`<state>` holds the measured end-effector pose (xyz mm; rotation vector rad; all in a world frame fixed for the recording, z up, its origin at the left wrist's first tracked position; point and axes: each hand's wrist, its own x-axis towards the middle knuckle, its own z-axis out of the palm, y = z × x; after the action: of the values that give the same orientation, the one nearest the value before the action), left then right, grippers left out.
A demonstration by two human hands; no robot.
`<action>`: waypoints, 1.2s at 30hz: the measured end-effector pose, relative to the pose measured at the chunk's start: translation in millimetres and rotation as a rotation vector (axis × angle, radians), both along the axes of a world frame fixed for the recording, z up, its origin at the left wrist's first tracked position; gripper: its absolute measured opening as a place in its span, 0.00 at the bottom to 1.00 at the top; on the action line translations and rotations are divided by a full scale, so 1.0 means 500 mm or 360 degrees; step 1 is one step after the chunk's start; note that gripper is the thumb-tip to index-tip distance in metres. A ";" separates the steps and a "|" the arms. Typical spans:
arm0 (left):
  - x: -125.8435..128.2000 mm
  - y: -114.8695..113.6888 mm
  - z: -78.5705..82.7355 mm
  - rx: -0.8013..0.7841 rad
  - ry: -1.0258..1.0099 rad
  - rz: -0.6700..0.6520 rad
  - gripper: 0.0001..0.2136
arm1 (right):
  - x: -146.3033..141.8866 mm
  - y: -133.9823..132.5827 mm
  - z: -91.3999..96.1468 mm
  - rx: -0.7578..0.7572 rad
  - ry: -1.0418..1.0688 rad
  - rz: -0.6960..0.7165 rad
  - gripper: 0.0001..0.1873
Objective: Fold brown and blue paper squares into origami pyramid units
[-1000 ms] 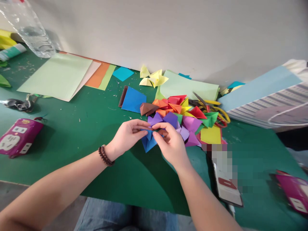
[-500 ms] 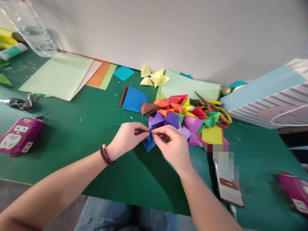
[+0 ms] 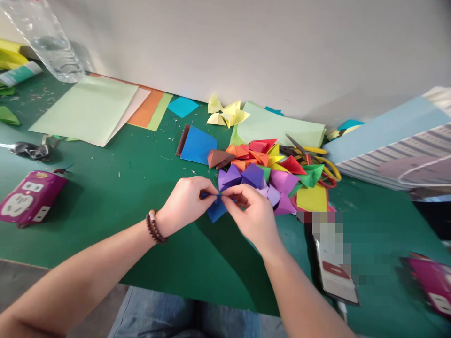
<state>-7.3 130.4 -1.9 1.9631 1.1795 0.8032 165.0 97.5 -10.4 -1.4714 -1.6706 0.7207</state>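
Observation:
Both hands pinch a small piece of blue folded paper (image 3: 216, 211) above the green table. My left hand (image 3: 187, 199), with a beaded bracelet at the wrist, has thumb and forefinger closed on its upper left edge. From the other side my right hand (image 3: 252, 209) grips the same edge, the fingertips of both nearly meeting. The paper's lower corner points down toward me; its upper part is partly hidden by fingers. Just beyond lie purple folded paper pieces (image 3: 229, 177), a brown folded piece (image 3: 220, 158) and a stack of blue paper squares (image 3: 198, 144).
Orange folded pieces (image 3: 239, 151), scissors (image 3: 299, 148) and yellow paper squares (image 3: 312, 198) lie to the right, near a phone (image 3: 334, 272). A paper bag (image 3: 391, 136) leans at the wall. Left are pale green sheets (image 3: 84, 108), a water bottle (image 3: 58, 51) and a purple power socket (image 3: 33, 197).
The blue paper has turned and flattened a little between my fingers, so less of its inner folds shows. My left fingers have shifted slightly. The view has moved marginally.

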 end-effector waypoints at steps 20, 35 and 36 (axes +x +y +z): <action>0.011 -0.005 -0.022 -0.0187 0.0013 0.0087 0.06 | 0.002 0.007 -0.006 -0.0074 -0.0117 0.0046 0.05; 0.012 -0.021 -0.023 -0.0108 0.0064 -0.0155 0.25 | 0.004 0.011 -0.013 0.0132 -0.0236 0.0149 0.05; 0.012 -0.022 -0.023 -0.0122 0.0058 -0.0159 0.25 | 0.004 0.011 -0.013 0.0182 -0.0277 0.0159 0.04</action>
<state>-1.1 119.6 -13.6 1.9640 1.1075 0.6642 167.2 103.0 -17.0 -1.4117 -1.8964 0.5525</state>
